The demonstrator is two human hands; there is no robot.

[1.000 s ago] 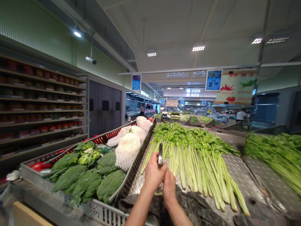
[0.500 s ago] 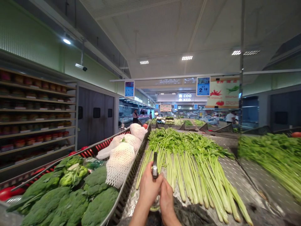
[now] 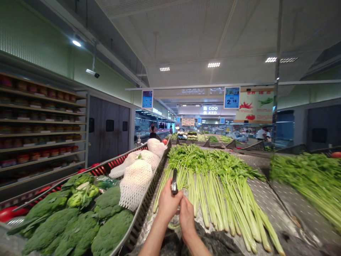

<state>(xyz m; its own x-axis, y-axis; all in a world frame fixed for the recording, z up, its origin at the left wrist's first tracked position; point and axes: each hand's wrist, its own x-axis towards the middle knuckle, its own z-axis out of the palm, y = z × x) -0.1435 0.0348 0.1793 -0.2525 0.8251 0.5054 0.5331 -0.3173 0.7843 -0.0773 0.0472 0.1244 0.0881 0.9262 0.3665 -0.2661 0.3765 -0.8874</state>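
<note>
Rising slightly, left hand (image 3: 169, 199) is gripping a probable spray bottle (image 3: 174, 184) near celery (image 3: 213, 177), fingers curled; right hand (image 3: 187, 213) is rising too, its hold I cannot tell. Perhaps they are aiming; next move is needing steadiness.

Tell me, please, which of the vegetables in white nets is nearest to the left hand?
The frontmost netted vegetable, beside the broccoli. It looks largest; the others lie farther back in the crate, away from the left hand.
</note>
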